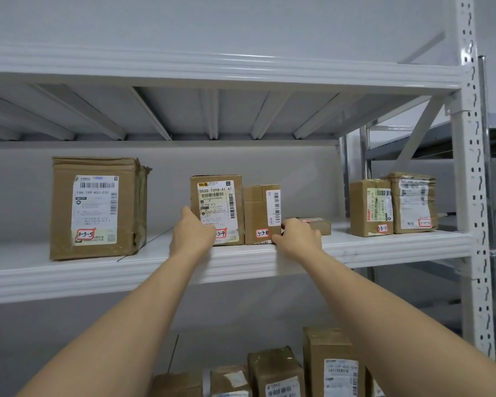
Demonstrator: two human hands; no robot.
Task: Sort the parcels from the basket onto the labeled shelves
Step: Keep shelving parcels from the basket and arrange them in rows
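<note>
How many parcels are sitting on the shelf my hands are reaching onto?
6: box 3-3-5 far left, 3-3-9 and 3-3-10 between the hands, a flat parcel behind the right hand, two far right. Others may be hidden.

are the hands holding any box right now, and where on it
The left hand presses the 3-3-9 box's left front edge; the right hand touches the 3-3-10 box's lower right corner. Neither is lifted.

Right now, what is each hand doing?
Left hand: open, touching the 3-3-9 box.
Right hand: fingers curled at the 3-3-10 box; grip cannot be told.
</note>
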